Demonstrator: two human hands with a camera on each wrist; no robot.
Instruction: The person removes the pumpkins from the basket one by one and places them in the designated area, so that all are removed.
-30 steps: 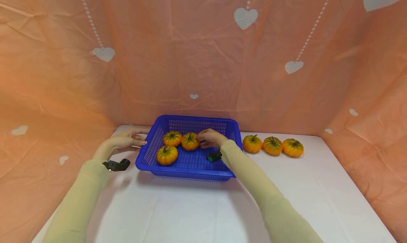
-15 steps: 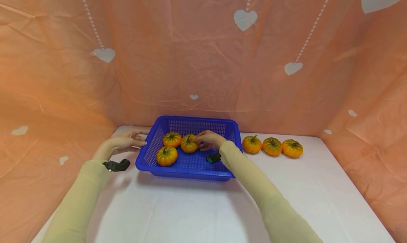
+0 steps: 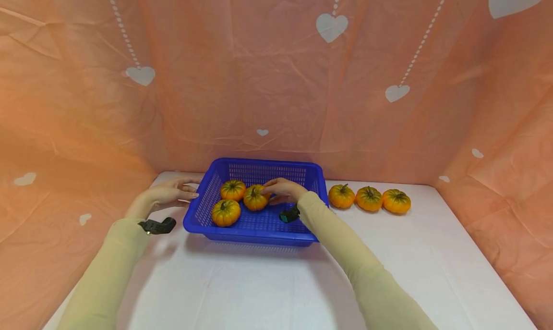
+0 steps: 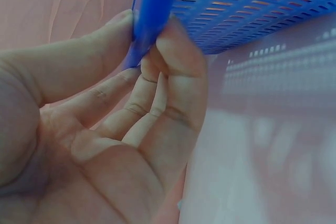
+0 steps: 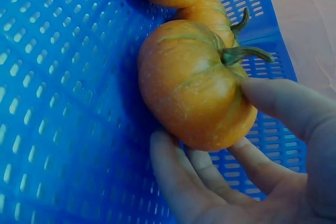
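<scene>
A blue plastic basket (image 3: 259, 236) with slotted walls stands on the white table, holding 3 small orange pumpkins. My left hand (image 3: 173, 191) pinches its left rim; in the left wrist view the thumb lies on one side of the rim (image 4: 156, 11) and the index finger on the other. Inside the basket, my right hand (image 3: 286, 189) holds the rightmost pumpkin (image 3: 255, 199). The right wrist view has the thumb on top of this pumpkin (image 5: 191, 93), near its green stem, and the other fingers low against its side. Two more pumpkins sit beyond it, one back (image 3: 233, 190), one front (image 3: 226, 213).
To the right of the basket, 3 more pumpkins stand in a row on the table: a left one (image 3: 341, 197), a middle one (image 3: 369, 199) and a right one (image 3: 396, 201). An orange curtain (image 3: 276, 94) with white hearts hangs behind and at both sides.
My right hand has shifted the held pumpkin slightly left and toward the front of the basket, opening a small gap to the back pumpkin. The left hand stays at the rim.
</scene>
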